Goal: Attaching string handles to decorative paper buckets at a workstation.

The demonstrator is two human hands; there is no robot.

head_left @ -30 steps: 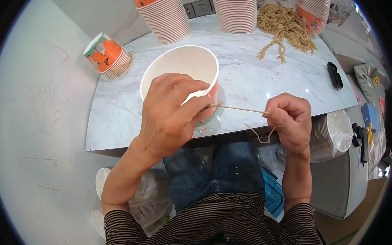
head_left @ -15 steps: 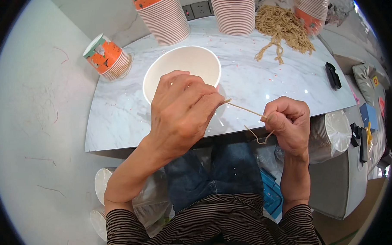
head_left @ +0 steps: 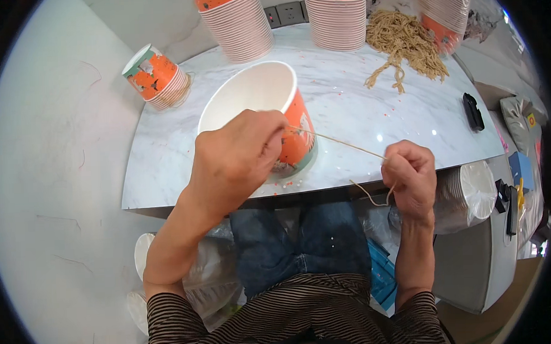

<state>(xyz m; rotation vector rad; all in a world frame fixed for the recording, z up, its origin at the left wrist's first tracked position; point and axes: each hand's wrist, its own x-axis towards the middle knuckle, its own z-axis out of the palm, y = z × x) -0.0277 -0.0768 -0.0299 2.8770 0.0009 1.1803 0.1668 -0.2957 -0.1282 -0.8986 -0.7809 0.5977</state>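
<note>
- Head view: your left hand (head_left: 235,161) grips the near rim of the paper cup (head_left: 261,112), fingers closed over the edge where one end of the cord (head_left: 341,142) meets it. The cup stands tilted toward you near the front edge of the marble desk (head_left: 358,108).
- Head view: your right hand (head_left: 411,176) pinches the other end of the cord in closed fingers, just off the desk edge; the cord runs taut between both hands, and a loose tail curls below your fist.
- Head view: a pile of cords (head_left: 407,43) and stacks of cups (head_left: 240,24) sit at the back, well apart.
- Risk, as I judge it: pull too hard and the cord could tear the rim or drag the tilted cup off the desk; loosen your pinch and the end may slip free.
</note>
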